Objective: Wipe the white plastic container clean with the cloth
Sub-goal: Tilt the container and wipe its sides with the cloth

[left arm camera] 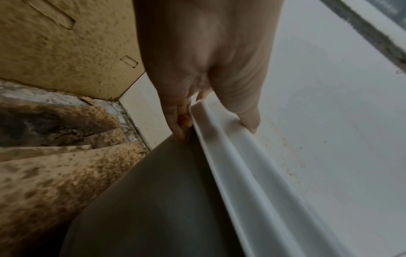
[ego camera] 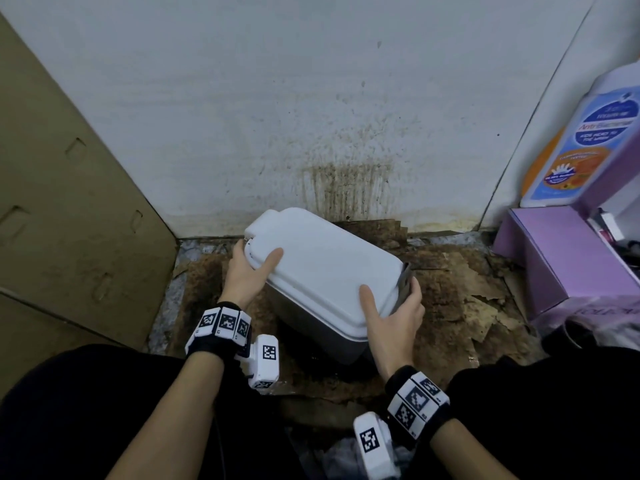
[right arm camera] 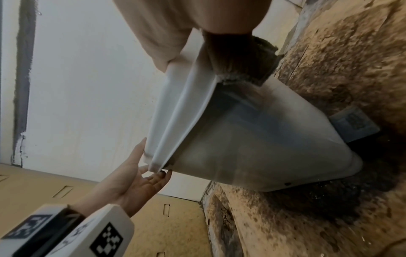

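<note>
White plastic container [ego camera: 322, 268]: lidded, tilted, centre frame on stained cardboard floor [ego camera: 450, 299]; contents hidden. Left hand [ego camera: 247, 271] grips lid rim at 9 o'clock. Right hand [ego camera: 393, 315] holds rim at 4 o'clock, fingers pressing grey cloth [ego camera: 405, 284] against it.

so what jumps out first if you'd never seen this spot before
The white plastic container sits centre frame, tilted off the stained brown cardboard floor, with the left hand and right hand gripping its lid edges. The right hand also pinches a grey cloth against the container's end. Behind it, a dark brown splatter stain runs down the white wall, and a bright antibacterial bottle stands on a purple box at right.
</note>
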The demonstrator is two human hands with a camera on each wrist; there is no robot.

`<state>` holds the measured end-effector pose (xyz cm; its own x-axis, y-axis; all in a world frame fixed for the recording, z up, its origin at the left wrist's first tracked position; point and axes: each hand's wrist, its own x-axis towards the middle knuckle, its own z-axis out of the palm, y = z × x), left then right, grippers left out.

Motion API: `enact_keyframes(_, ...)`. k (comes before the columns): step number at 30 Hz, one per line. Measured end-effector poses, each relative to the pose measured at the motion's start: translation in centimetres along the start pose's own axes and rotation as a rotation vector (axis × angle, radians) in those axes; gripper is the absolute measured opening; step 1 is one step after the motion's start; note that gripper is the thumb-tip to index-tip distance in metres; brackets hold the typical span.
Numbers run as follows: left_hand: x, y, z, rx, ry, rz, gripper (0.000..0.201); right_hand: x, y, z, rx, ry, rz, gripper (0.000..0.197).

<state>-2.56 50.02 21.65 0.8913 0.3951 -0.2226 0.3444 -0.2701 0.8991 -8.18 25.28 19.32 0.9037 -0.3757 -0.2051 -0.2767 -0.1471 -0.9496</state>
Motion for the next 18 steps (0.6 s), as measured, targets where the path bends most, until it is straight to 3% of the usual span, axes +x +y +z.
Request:
enact_keyframes(7,-0.6,-1.3,1.2,-0.097,0.120,-0.113,0.122,1.6,-0.5,0.3,0.042,-0.047,0.005,0.088)
enact_keyframes(11,-2.9,-0.8,2.9,-0.109,0.191,-0.159,0.109,5.0,-0.8,-0.4,0.071,-0.106,-0.019,0.083)
enact_keyframes(15,-5.6,-0.5,5.1,-0.171,0.153,-0.200,0.102,8.4,-1.3,-1.0,0.076,-0.240,-0.024,0.080)
enact_keyframes(18,-6.2,-1.8,6.5,-0.235,0.093,-0.251,0.117,9.9,-2.1,-1.6,0.038,-0.365,-0.043,0.072)
